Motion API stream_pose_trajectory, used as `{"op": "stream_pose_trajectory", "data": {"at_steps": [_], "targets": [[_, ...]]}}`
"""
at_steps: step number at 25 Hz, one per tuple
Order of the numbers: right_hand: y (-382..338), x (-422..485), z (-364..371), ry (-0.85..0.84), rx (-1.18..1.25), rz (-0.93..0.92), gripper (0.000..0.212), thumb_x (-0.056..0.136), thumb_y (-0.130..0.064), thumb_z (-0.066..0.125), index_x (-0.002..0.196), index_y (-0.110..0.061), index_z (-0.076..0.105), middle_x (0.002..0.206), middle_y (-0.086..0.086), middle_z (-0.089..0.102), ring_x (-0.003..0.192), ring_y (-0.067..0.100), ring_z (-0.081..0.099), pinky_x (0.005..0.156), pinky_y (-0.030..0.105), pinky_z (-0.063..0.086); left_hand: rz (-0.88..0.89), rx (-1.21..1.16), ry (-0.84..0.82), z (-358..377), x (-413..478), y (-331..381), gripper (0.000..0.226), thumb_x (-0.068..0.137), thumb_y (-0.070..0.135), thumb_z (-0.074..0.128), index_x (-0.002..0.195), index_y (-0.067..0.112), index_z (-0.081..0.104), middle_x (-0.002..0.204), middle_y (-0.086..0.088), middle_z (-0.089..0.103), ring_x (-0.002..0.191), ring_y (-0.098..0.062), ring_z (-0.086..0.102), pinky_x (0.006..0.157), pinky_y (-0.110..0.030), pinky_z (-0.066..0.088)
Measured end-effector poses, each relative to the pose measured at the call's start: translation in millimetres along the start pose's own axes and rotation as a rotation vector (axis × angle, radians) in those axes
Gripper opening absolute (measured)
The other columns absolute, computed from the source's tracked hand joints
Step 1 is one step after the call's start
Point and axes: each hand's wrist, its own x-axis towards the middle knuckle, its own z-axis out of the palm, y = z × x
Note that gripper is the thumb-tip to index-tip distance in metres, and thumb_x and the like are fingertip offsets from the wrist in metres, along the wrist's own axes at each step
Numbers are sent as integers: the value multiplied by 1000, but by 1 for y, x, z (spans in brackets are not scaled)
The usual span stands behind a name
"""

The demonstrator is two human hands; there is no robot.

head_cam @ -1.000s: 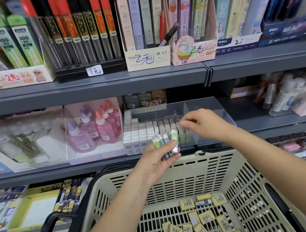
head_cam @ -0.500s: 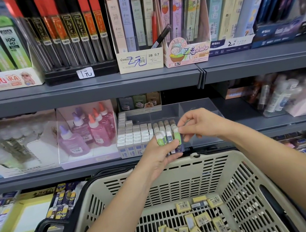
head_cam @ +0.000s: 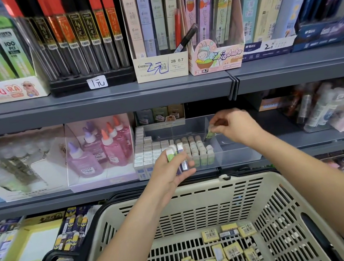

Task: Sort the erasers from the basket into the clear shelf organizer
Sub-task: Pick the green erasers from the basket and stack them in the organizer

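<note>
My right grip (head_cam: 237, 127) pinches one eraser (head_cam: 210, 134) above the organizer (head_cam: 238, 155); my left grip (head_cam: 169, 173) holds a few erasers (head_cam: 176, 151) loosely, so they may slip.

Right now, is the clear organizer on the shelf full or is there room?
Partly full: the clear organizer holds rows of upright erasers on its left; its right compartment, below the right hand, looks bare.
</note>
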Motion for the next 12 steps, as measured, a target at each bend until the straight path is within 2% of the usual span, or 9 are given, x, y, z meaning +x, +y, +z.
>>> {"op": "stream_pose_trajectory", "data": {"at_steps": [3,9,12], "targets": [[1,0,15,-105,-119,21,9,82,-35,67,90,-31,67,82,-11,65,91,16,62,84,33,51,-13,-27,28,-5,-2,1,7,88,11,62,93,10,57,70,-1,70,69,-15,68,59,-26,56],[-1,-1,25,-246,-247,-9,18,90,-33,57,103,-28,69,110,-4,68,104,20,60,89,35,49,-60,-22,31,-2,-6,0,11,88,2,56,99,5,58,89,-12,67,73,-17,70,61,-27,57],[-5,-7,18,-203,-293,-53,24,93,-31,52,111,-27,66,117,-2,66,110,23,58,91,36,47,-54,-10,11,3,-10,-1,9,88,0,57,94,6,60,90,-12,70,76,-17,70,63,-27,58]]}}
